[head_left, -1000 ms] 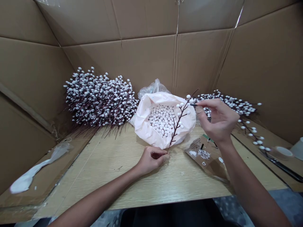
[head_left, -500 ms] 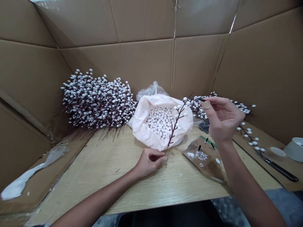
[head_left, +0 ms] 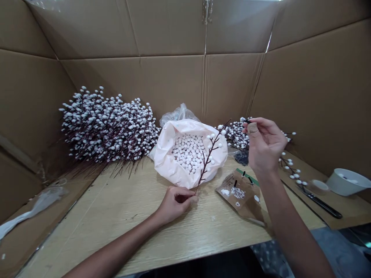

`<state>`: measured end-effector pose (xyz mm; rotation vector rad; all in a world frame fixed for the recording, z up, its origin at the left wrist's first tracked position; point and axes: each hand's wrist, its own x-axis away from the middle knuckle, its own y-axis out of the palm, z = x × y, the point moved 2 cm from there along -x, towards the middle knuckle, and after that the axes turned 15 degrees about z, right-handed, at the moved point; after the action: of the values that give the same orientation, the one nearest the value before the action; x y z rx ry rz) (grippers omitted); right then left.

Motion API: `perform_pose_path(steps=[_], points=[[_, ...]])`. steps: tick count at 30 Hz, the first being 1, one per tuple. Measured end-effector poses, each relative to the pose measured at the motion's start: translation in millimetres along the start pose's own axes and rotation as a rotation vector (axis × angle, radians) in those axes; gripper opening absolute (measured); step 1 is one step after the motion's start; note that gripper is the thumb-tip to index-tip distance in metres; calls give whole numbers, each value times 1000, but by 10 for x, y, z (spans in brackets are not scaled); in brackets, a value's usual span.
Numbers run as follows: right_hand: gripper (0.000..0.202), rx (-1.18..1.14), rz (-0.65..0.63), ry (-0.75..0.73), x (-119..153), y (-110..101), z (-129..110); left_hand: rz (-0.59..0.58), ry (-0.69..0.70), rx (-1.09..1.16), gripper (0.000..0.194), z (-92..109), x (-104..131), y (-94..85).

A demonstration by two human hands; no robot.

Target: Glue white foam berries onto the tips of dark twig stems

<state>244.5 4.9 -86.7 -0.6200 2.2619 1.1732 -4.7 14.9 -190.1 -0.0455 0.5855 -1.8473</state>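
Note:
My left hand (head_left: 177, 202) pinches the bottom of a brown artificial berry branch (head_left: 206, 162), which leans up to the right with white berries on its upper twigs and bare twigs lower down. Behind it stands an open pale plastic bag (head_left: 165, 164) full of loose white berries (head_left: 189, 152). My right hand (head_left: 265, 143) is raised to the right of the branch, apart from it. Its thumb, wrapped in a tan strip, and fingers are closed on a short black stick (head_left: 247, 121) with a whitish end. Below lies a cardboard piece (head_left: 246, 204) bearing white smears and small black pieces.
A large heap of white-berried branches (head_left: 107, 127) lies at left, with a smaller bunch (head_left: 236, 135) behind my right hand. On the right are a black-handled tool (head_left: 324, 204), a tape roll (head_left: 319, 186) and a white bowl (head_left: 344, 185). Cardboard walls (head_left: 171, 81) enclose the table.
The view has turned slightly right, so everything sits further left and more of the white bowl shows. Both hands keep the same grips, with little movement against the table.

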Motion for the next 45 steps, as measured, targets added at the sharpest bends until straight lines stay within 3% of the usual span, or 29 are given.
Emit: perform_pose_path(steps=[13, 45], points=[[6, 301, 53, -399, -9, -13, -138, -19, 30, -13, 29, 24, 9, -4], [14, 305, -9, -416, -38, -70, -139, -18, 74, -31, 27, 1, 12, -2]])
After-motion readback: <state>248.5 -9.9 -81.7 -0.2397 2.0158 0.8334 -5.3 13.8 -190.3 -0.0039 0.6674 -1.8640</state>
